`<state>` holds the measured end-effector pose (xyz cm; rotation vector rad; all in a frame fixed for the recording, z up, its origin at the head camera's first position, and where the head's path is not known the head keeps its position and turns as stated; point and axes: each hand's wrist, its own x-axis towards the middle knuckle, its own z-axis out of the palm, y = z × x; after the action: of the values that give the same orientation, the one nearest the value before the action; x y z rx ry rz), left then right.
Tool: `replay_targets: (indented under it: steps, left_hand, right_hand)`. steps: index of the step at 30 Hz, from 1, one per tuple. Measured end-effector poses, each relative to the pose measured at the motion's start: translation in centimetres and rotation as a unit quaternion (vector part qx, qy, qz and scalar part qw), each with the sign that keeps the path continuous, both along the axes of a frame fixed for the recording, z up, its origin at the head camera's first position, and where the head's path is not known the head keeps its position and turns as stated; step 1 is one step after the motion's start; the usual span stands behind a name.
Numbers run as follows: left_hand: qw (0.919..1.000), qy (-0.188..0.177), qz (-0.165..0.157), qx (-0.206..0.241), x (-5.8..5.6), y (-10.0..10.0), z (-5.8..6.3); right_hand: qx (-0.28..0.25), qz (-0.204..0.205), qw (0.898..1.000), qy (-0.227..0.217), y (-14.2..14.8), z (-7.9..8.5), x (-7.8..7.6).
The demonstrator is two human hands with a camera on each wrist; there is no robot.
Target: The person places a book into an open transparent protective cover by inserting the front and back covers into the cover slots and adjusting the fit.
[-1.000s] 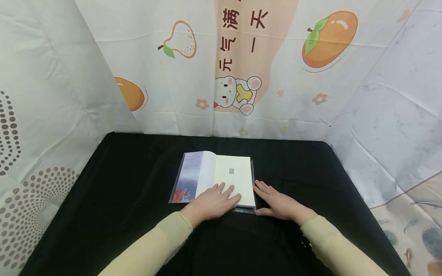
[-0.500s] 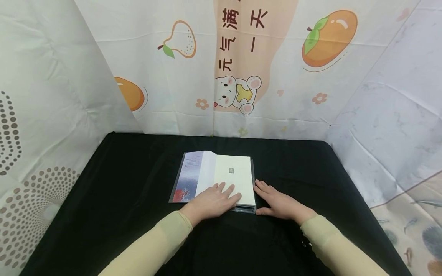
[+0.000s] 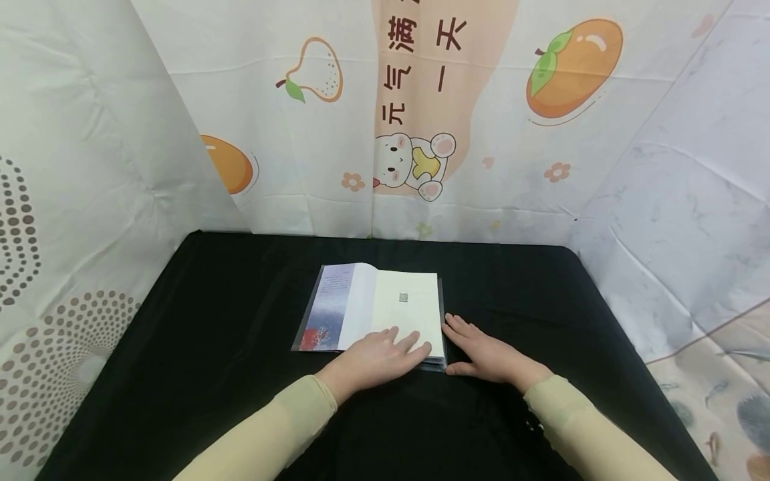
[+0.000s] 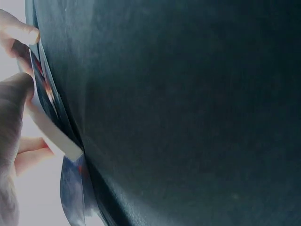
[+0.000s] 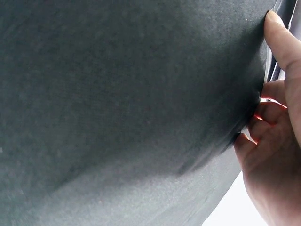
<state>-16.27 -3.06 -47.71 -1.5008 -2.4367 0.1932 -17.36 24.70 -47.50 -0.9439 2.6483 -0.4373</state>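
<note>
An open book (image 3: pixel 407 308) lies flat on the black-covered table, with a small printed square code (image 3: pixel 404 298) on its cream right page. On its left side is a purple-blue flap (image 3: pixel 332 294) with a red tree at the bottom. My left hand (image 3: pixel 379 359) rests its spread fingers on the lower part of the right page. Beside the book's right edge lies my right hand (image 3: pixel 481 351), palm down, its fingertips at the cover's edge. In the left wrist view the page block (image 4: pixel 56 136) shows edge-on by the thumb. The right wrist view shows the right fingers (image 5: pixel 270 113) against the cloth.
Black cloth (image 3: pixel 240 387) covers the table around the book. A printed curtain (image 3: pixel 475 100) hangs behind the far edge, with a dotted one (image 3: pixel 72 347) on the left and a pale patterned one (image 3: pixel 680 234) on the right.
My left hand has slid slightly down and to the right on the page. The book's left side has shifted a touch left. My right hand has not moved.
</note>
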Motion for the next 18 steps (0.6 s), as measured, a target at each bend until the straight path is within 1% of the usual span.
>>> replay_targets:
  steps: [3, 5, 8, 10, 14, 18]
  left_hand:
    - [0.9991, 0.025, 0.002, 0.033, 0.07, 0.21, -0.12]
    - [0.998, 0.033, 0.007, 0.053, 0.12, 0.28, -0.17]
    - [0.9973, 0.029, 0.019, 0.065, 0.22, 0.35, -0.18]
    - [0.9982, 0.017, 0.028, 0.051, 0.37, 0.36, -0.13]
    - [0.9991, -0.008, 0.042, 0.002, 0.66, 0.47, -0.07]
    - [0.9984, -0.008, 0.046, -0.031, 0.83, 0.69, -0.12]
  right_hand:
    - [-0.003, 0.002, 1.0, 0.003, 0.1, -0.06, -0.03]
    - [-0.004, 0.004, 1.0, 0.004, 0.1, -0.08, -0.04]
    - [-0.006, 0.007, 1.0, 0.007, 0.06, -0.03, -0.08]
    - [-0.003, 0.006, 1.0, 0.007, 0.03, 0.0, -0.1]
    - [0.0, 0.007, 1.0, 0.005, -0.05, 0.05, -0.14]
    - [0.004, 0.002, 1.0, 0.002, -0.14, 0.08, -0.13]
